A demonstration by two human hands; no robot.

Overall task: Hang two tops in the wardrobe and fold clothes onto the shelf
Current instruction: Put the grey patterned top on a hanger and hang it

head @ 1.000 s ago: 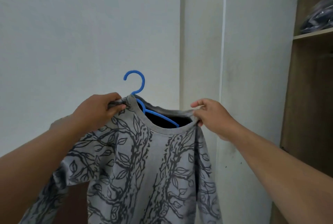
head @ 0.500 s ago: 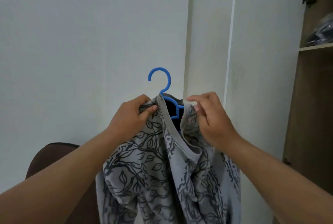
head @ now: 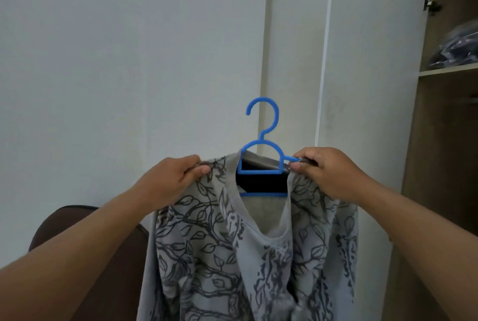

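Grey leaf-print top (head: 219, 256) is hanging on a blue hanger (head: 262, 155), held up in front of a white wall. Left hand (head: 170, 181) is gripping the top's left shoulder, fingers curled round the fabric. Right hand (head: 328, 173) is pinching the right shoulder fabric against the hanger arm. Wardrobe shelf (head: 447, 71) at right is carrying dark bagged clothes (head: 457, 48).

Open air above blue hanger (head: 262, 150) hook, only white wall (head: 129, 62) behind. Both hands occupied: left hand (head: 172, 178) grips one shoulder of grey patterned top (head: 219, 243), right hand (head: 327, 170) pinches other shoulder at hanger tip. Brown chair (head: 82, 220) blocks low left. Open wardrobe (head: 445, 165) stands right; its shelf (head: 447, 71) carries dark bagged bundle (head: 455, 49); dim space under shelf looks free.
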